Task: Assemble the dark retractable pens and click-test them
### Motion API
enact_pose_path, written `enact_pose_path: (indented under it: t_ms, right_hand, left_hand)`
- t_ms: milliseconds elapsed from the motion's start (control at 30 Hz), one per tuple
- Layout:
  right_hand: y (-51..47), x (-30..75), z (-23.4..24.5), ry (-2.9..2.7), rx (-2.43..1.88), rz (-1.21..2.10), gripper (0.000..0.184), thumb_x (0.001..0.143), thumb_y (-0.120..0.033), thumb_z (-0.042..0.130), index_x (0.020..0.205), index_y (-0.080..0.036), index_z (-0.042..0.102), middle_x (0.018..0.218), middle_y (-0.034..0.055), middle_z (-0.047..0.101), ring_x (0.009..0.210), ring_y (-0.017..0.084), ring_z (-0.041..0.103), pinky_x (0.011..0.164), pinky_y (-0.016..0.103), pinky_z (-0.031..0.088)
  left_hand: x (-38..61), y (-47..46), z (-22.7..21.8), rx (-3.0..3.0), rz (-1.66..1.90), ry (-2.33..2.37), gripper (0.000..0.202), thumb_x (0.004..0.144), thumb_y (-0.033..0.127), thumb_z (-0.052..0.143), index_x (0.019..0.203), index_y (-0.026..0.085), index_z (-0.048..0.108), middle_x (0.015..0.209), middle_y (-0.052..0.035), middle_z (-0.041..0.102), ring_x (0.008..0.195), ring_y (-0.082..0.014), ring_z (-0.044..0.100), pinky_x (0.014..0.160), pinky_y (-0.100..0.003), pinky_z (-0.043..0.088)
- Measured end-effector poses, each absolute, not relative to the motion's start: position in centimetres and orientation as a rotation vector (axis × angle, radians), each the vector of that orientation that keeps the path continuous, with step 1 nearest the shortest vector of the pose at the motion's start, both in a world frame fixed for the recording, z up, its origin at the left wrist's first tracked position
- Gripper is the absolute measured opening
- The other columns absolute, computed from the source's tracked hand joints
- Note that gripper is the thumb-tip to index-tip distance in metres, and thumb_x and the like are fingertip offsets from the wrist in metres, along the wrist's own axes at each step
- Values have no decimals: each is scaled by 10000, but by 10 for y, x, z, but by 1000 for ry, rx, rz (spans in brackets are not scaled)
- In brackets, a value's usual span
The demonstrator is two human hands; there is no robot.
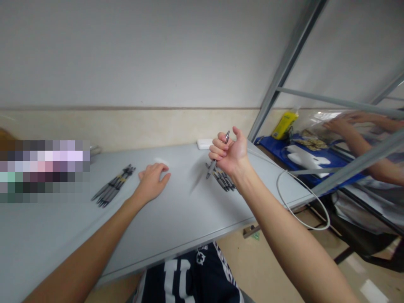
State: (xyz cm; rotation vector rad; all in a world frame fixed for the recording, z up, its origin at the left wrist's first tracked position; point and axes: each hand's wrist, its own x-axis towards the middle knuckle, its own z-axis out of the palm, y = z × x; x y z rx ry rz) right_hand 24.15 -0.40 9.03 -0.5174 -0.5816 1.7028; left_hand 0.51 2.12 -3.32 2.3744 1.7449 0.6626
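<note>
My right hand [229,151] is raised above the desk, palm toward me, with its fingers curled around a grey pen [212,169]. The pen's silver clicker end sticks up past the index finger, and its other end points down and left. Below, partly covered by this hand, several similar pens [224,182] lie side by side. My left hand [154,180] rests on the desk with bent fingers and the thumb apart, and no object shows in it. To its left lies another group of pens [114,185], dark grey with yellowish bands.
A white box [205,144] sits by the wall, and a white cable [325,210] loops off the desk's [176,223] right end. Past a metal frame [284,63], another person's arms [356,139] handle clear plastic above a blue surface with a yellow packet [285,125]. A blurred patch covers the far left.
</note>
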Motion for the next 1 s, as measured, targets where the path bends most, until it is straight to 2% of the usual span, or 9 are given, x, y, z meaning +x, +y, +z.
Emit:
enact_pose_path:
  t_ms: [167, 333, 467, 533, 600, 733, 833, 1000]
  right_hand:
    - [2, 237, 81, -617, -562, 1733, 420, 879, -467, 262, 575, -203, 381, 413, -76, 232, 341, 74, 174, 339, 183, 182]
    - [6, 230, 66, -759, -732, 1749, 182, 818, -237, 392, 830, -161, 557, 517, -22, 477, 431, 101, 433, 429, 210, 396]
    - [6, 227, 50, -1067, -956, 1631, 222, 704, -92, 539, 906, -145, 614, 602, -14, 555, 536, 110, 537, 541, 243, 485]
    - [7, 227, 39, -1321, -1086, 1482, 189, 686, -89, 585, 854, -154, 644, 605, -16, 563, 551, 111, 540, 567, 253, 488]
    - [8, 227, 29, -1611, -1258, 1181, 105, 698, -131, 613, 783, -164, 665, 623, 0, 586, 556, 122, 537, 569, 263, 465]
    - [11, 227, 16, -1998, -1553, 483, 247, 704, -152, 637, 940, -197, 692, 748, 52, 663, 709, 192, 593, 704, 315, 437]
    - [11, 228, 12, -2107, -1661, 259, 322, 746, -193, 612, 1064, -194, 661, 880, 100, 689, 855, 248, 609, 748, 332, 425]
    - [13, 232, 6, -2198, -1760, 33, 331, 805, -250, 575, 1121, -163, 622, 1033, 140, 670, 969, 283, 563, 783, 356, 414]
  left_hand:
    - [5, 21, -34, 2406, 671, 1755, 219, 851, 355, 445, 976, 217, 560, 1062, -85, 624, 1024, -277, 505, 811, -425, 356]
    - [7, 16, -32, 2394, 673, 1879, 229, 847, 355, 442, 982, 221, 571, 1077, -105, 596, 1027, -296, 483, 812, -450, 363]
    - [6, 14, -29, 2378, 625, 2010, 249, 835, 370, 448, 980, 216, 580, 1074, -129, 576, 1036, -327, 465, 790, -470, 378]
    - [6, 13, -28, 2394, 610, 2072, 271, 830, 371, 452, 998, 204, 583, 1097, -143, 561, 1057, -344, 450, 803, -493, 373]
    - [5, 12, -27, 2398, 580, 2106, 300, 828, 371, 450, 1026, 189, 583, 1122, -156, 549, 1070, -353, 443, 819, -520, 367]
    - [6, 11, -27, 2389, 496, 2104, 341, 847, 371, 413, 1073, 184, 588, 1178, -178, 536, 1116, -360, 425, 862, -580, 338]
    - [6, 11, -28, 2391, 468, 2159, 375, 860, 406, 386, 1093, 191, 588, 1244, -195, 503, 1182, -374, 384, 882, -632, 303]
    - [4, 11, -26, 2345, 398, 2261, 459, 861, 497, 352, 1112, 190, 584, 1293, -217, 461, 1230, -403, 337, 861, -680, 296]
